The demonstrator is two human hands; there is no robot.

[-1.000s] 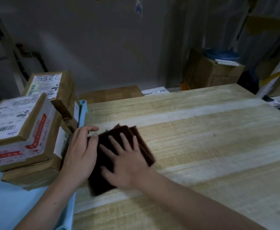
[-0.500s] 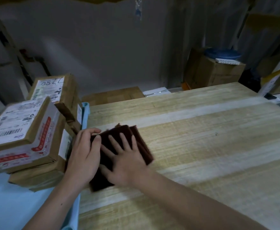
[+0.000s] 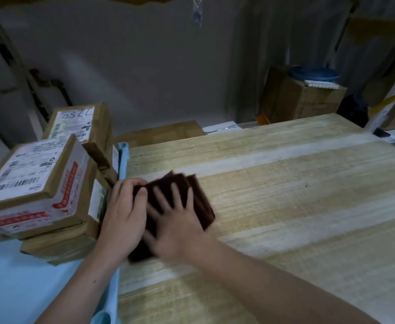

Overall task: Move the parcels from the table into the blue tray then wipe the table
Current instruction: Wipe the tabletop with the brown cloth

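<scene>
On left side of wooden table [image 3: 285, 206], beside blue tray [image 3: 123, 157]: dark brown cloth [image 3: 192, 190], folded, lying flat on the wood. Pressed from above by right hand [image 3: 180, 228], fingers spread and straight, palm down, blurred at the edges. Gripped at its left edge by left hand [image 3: 124, 216], fingers curled over the fold and thumb on top.

Stacked in the tray at far left: parcels [image 3: 39, 183], brown cardboard with white labels and red-printed tape, several high, the nearest leaning out close to the left hand. None seen on the tabletop.

Judged from this: moving step done, wiping step in hand, barely started, cloth at the left margin with nearly all the surface to the right and far side yet to cover.

Next move, as a judgement: flat, even pressure on the cloth, long strokes rightward and toward the far edge, folds kept together so nothing bunches. Care near the tray edge, where a stray elbow or wrist could nudge the leaning stack.

Beyond the far right corner: large cardboard box [image 3: 304, 99] with blue lid [image 3: 313, 73] on top.
</scene>
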